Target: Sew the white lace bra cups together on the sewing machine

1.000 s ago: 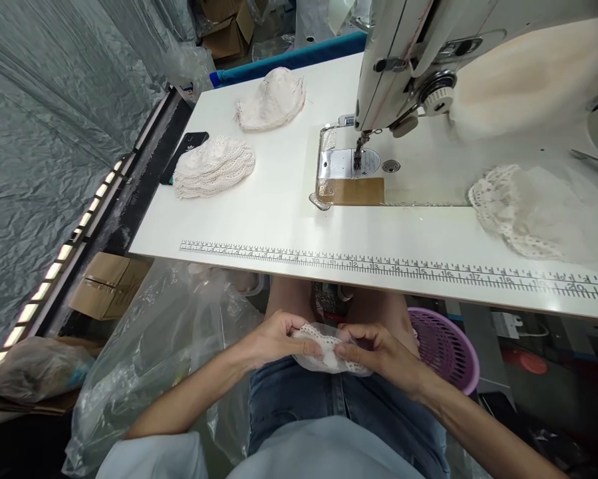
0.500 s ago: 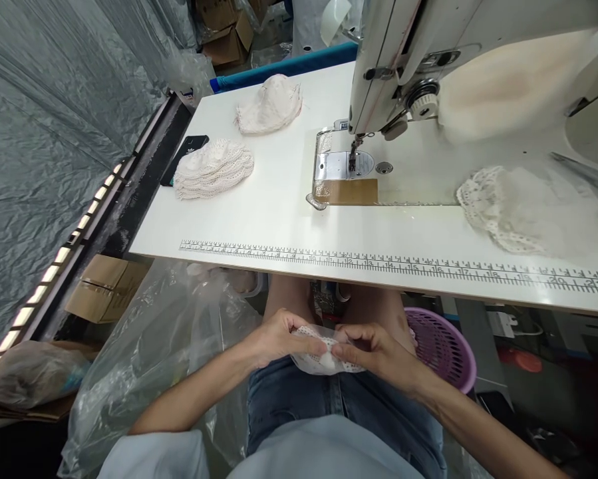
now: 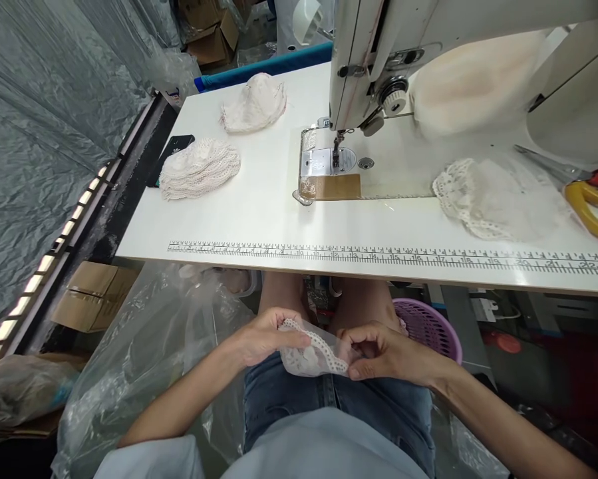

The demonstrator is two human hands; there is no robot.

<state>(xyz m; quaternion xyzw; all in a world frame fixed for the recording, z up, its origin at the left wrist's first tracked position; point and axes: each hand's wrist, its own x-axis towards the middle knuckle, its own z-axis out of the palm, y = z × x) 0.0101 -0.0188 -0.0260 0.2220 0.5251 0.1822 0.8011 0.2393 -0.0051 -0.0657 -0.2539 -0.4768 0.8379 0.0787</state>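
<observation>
Head view: one sheer lace-trimmed piece (image 3: 303, 363), six o'clock; left hand (image 3: 269, 338) pinching its nine-o'clock end, right hand (image 3: 386, 354) its three-o'clock end; presumably light, limp, easily snagged, best gripped by the lace border (image 3: 334, 362)

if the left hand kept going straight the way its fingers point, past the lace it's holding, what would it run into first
Most likely the right hand, which faces the left hand across the lace, though depth is hard to judge from one view.
</observation>
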